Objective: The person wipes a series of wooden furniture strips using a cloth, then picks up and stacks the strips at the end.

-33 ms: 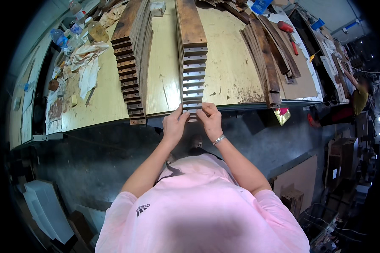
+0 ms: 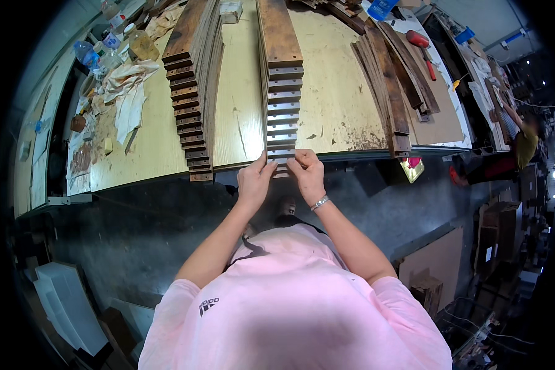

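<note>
A stepped stack of brown wooden boards (image 2: 282, 49) runs from the far side of the table to its near edge. Small holes dot the boards' staggered ends. At the near, lowest end of this stack, my left hand (image 2: 254, 182) grips the left edge of a wooden board between thumb and fingers. Opposite it, my right hand (image 2: 307, 176), with a metal-banded watch or bracelet on the wrist, pinches the same end from the right. The fingertips partly cover the lowest boards. Left of my hands stands a second stepped stack of boards (image 2: 188, 43), its near end overhanging the table edge.
The pale yellow table (image 2: 336, 92) carries more boards (image 2: 391, 92) at the right, beside a red mallet (image 2: 417, 39). Bottles (image 2: 143, 46) and stained cloths (image 2: 126, 83) lie at the left. Another person (image 2: 524, 145) is at the far right. A cardboard sheet (image 2: 435, 265) stands on the floor.
</note>
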Available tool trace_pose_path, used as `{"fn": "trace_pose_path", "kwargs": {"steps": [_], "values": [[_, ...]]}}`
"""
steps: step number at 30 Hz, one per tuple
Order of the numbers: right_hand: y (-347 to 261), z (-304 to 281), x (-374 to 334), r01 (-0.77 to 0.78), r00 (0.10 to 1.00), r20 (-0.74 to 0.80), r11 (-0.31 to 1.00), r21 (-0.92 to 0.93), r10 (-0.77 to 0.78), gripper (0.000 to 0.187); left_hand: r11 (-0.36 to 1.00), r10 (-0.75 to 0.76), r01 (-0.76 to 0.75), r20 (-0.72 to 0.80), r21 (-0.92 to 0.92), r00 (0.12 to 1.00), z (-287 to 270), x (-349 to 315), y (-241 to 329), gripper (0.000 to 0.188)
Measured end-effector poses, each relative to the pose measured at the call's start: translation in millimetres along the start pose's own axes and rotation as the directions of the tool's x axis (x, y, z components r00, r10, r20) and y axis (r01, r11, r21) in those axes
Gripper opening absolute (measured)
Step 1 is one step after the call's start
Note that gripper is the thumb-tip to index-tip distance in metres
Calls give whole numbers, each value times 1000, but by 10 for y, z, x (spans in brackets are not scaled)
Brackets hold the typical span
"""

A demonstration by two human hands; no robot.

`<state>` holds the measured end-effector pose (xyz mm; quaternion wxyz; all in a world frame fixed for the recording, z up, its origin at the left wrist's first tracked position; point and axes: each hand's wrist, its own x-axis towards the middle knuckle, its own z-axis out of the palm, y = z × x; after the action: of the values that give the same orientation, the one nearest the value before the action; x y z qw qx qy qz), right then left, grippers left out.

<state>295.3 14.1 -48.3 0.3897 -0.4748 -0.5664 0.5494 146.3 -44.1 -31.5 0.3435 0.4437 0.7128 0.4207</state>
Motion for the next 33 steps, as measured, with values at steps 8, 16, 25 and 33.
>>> {"fn": "trace_pose_path", "kwargs": {"steps": [8,16,25,33], "values": [[-55,5,-100,101,995,-10,995,-28,-101,31,961,276,-278,-95,-4,956,96,-46,-361,45],[75,-42,-10,-84,995,55,996,-35,86,34,986,0,5,27,-169,1000,40,-15,-173,43],[-23,-107,-76,192,974,165,951,-244,-154,62,969,243,-242,5,-45,970,80,-65,-381,61],[-59,-39,16,184,979,147,920,-347,-141,54,979,8,-22,-71,-201,997,179,-46,-382,47]]}}
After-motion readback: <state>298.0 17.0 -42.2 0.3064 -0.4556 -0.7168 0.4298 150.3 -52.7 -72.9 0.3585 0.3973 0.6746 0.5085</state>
